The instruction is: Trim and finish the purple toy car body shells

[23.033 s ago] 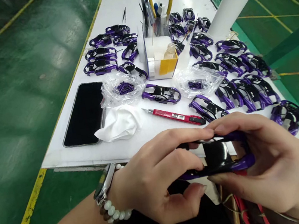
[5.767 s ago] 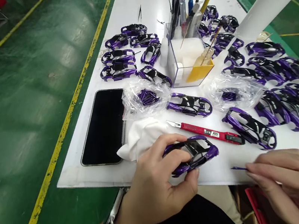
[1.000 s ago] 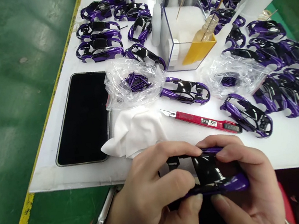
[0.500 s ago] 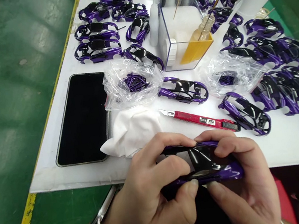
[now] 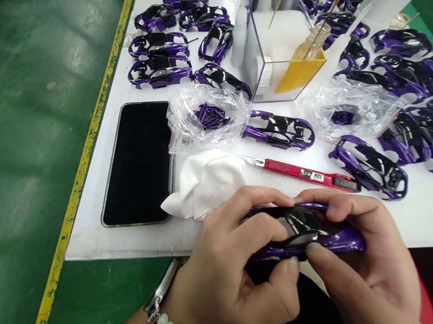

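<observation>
Between my two hands is a glossy black and purple toy car body shell [image 5: 306,224], held just over the near table edge. My left hand [image 5: 241,267] grips its left part, index finger on the far side and thumb at the near side. My right hand [image 5: 366,253] is closed round its right end, the thumb pressed on the near purple side. Fingers cover both ends of the shell. Beyond my hands lie a red craft knife [image 5: 300,170], blade pointing left, and a crumpled white cloth [image 5: 207,180].
A black tablet [image 5: 137,163] lies at left. Plastic bags hold small purple parts [image 5: 211,114] and more purple pieces [image 5: 343,117]. Behind them stands a clear box [image 5: 289,76] with bottles and tools. Several similar car shells [image 5: 161,72] sit at back left, others [image 5: 409,131] at right.
The view has shifted, so the table things appear further right. My right thumb has moved up from under the near edge onto the shell's side. Both hands keep their hold.
</observation>
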Demonstrator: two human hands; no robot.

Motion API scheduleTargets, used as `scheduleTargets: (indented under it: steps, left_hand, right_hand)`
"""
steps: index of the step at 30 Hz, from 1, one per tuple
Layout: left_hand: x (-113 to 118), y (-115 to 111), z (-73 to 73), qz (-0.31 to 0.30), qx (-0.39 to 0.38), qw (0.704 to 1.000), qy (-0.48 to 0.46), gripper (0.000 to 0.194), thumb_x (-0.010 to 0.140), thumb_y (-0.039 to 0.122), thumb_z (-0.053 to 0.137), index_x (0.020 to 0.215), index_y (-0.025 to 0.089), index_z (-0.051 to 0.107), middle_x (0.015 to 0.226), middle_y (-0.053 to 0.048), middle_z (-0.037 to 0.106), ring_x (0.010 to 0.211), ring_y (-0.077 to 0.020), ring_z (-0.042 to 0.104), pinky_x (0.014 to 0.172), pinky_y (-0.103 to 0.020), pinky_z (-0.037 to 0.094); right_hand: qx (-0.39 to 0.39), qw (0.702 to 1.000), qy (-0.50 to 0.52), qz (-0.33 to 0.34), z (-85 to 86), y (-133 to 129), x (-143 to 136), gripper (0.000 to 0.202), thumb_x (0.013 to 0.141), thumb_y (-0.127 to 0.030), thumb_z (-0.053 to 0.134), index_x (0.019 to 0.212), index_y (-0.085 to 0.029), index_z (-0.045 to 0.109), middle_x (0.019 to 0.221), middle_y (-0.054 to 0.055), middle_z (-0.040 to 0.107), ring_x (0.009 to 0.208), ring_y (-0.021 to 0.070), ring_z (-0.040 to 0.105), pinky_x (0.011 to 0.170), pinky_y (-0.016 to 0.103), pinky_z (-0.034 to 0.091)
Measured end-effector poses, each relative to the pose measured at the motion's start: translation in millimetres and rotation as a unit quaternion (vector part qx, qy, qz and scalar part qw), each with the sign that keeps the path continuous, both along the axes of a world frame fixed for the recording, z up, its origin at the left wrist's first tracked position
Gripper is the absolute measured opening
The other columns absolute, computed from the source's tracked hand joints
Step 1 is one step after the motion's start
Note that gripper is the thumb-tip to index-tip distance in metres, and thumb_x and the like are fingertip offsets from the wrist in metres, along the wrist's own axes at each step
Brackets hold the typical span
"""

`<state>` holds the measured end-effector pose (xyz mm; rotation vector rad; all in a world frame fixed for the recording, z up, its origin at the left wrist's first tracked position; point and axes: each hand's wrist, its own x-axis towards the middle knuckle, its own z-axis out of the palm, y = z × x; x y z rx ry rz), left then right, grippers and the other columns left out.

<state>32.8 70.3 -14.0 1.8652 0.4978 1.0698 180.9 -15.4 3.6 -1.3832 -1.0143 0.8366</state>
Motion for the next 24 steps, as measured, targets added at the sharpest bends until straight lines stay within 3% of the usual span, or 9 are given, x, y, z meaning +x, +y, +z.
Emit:
scheduleTargets:
  steps: [13, 24]
  left_hand:
    - [-6.7, 4.0, 3.3, -0.043, -0.05, 0.998, 0.018, 0.011, 0.082, 0.014, 0.061, 0.093, 0.018, 0.06, 0.116, -0.012, 0.065, 0.098, -0.0216, 0.069, 0.082, -0.033, 0.06]
    - [-6.8, 4.1, 3.2, -0.045, -0.037, 0.998, 0.017, 0.013, 0.081, 0.013, 0.059, 0.093, 0.017, 0.058, 0.117, -0.012, 0.065, 0.101, -0.0201, 0.069, 0.087, -0.031, 0.058]
  right_hand:
    - [-0.02, 0.998, 0.053, -0.017, 2.1, 4.3, -2.5, 0.023, 0.087, -0.011, 0.069, 0.101, -0.025, 0.058, 0.106, 0.005, 0.064, 0.09, 0.0148, 0.067, 0.078, 0.017, 0.059]
    - [-0.025, 0.999, 0.026, -0.038, 4.9, 6.9, -5.1, 0.031, 0.078, -0.009, 0.077, 0.096, -0.025, 0.057, 0.101, 0.003, 0.065, 0.089, 0.0153, 0.069, 0.078, 0.018, 0.059]
